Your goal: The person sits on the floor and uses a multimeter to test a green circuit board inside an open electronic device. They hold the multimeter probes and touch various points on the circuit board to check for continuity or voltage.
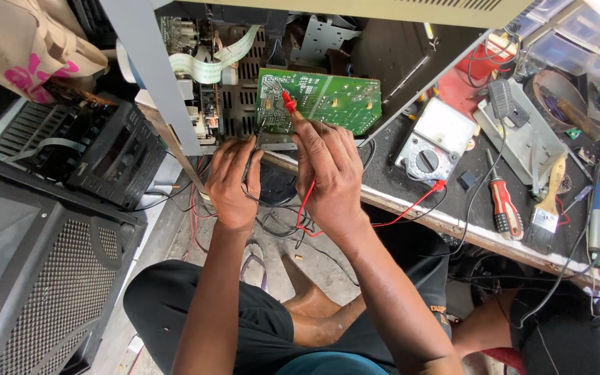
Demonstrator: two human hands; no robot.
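Nearest, the left hand point(232, 182) is closed in a narrow grip on a black probe point(253, 154), and the right hand point(329, 173) is pinched on a red probe point(289, 104) whose tip is set against the green circuit board point(321, 101). The board is propped at the worktop point(411, 205) near edge, against an opened chassis point(230, 76). Farther along the worktop an analogue meter point(430, 142) is wired to the red lead; probing appears under way, with the board not refitted.
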